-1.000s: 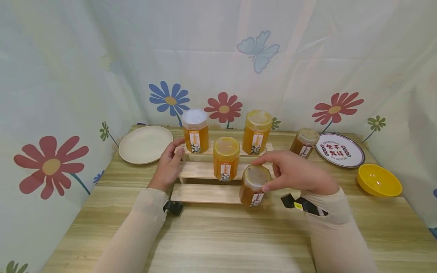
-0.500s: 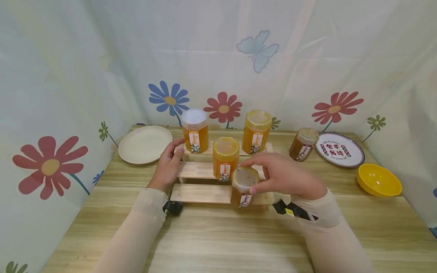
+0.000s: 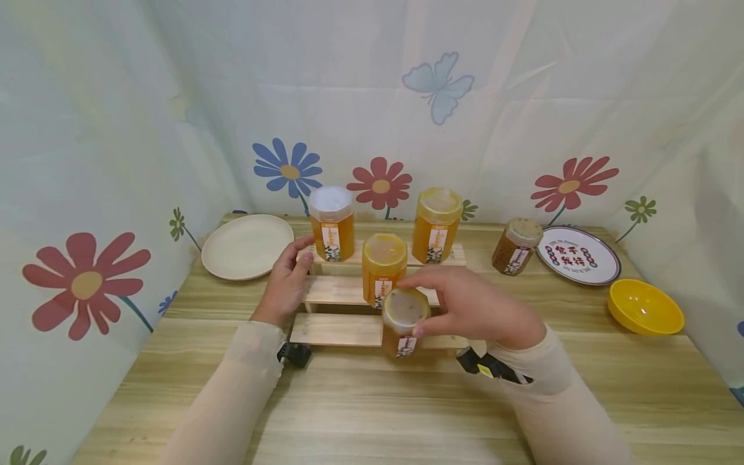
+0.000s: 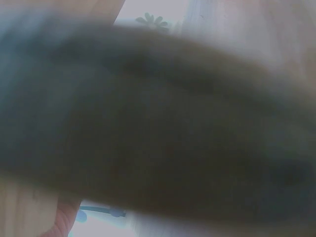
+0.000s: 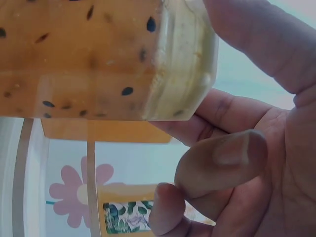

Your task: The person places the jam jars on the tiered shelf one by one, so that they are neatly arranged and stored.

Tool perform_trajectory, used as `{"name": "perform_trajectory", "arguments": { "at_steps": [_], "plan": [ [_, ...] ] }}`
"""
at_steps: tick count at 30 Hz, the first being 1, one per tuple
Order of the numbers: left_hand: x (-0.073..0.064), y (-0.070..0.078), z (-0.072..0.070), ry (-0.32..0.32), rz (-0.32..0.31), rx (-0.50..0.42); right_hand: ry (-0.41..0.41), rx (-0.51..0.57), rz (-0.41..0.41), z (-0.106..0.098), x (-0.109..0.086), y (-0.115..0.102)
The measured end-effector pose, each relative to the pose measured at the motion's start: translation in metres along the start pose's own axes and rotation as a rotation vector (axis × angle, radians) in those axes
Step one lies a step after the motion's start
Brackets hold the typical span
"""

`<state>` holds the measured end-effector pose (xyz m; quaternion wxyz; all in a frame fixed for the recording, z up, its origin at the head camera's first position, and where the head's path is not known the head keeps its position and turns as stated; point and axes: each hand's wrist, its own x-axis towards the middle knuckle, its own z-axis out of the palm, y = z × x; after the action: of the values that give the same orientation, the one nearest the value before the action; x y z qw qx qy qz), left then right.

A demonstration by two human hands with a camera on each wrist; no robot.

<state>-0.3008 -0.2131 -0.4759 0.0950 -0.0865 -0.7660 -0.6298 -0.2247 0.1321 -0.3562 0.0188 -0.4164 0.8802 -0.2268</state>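
Observation:
My right hand (image 3: 485, 307) pinches an octagonal jar (image 3: 404, 323) by its pale lid, thumb in front and fingers behind. In the right wrist view this jar (image 5: 74, 59) shows orange contents with dark seeds. It stands at or just over the lowest step of a three-step wooden rack (image 3: 337, 330); I cannot tell if it touches. My left hand (image 3: 286, 281) grips the rack's left end near the top step. A yellow-lidded amber jar (image 3: 380, 261) is on the middle step. On the top step are a white-lidded amber jar (image 3: 332, 223) and another yellow-lidded jar (image 3: 437, 226).
A brown seeded jar (image 3: 516, 247) stands on the table right of the rack. Beside it lie a printed white plate (image 3: 578, 255) and a yellow bowl (image 3: 645, 309). A cream plate (image 3: 247, 248) is at the left. A dark blur covers most of the left wrist view.
My right hand has moved left with the seeded jar, from the right end of the lowest step towards its middle. My left hand has stayed at the rack.

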Motion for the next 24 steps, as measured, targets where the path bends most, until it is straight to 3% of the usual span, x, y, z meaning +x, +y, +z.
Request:
{"name": "perform_trajectory", "arguments": {
  "at_steps": [18, 24],
  "plan": [
    [0.000, 0.000, -0.001, -0.008, 0.012, -0.008, 0.012, -0.041, -0.056, 0.011, 0.005, -0.011],
    [-0.001, 0.000, 0.000, -0.009, 0.023, -0.013, 0.001, -0.038, -0.029, 0.016, 0.008, -0.017]
  ]
}}
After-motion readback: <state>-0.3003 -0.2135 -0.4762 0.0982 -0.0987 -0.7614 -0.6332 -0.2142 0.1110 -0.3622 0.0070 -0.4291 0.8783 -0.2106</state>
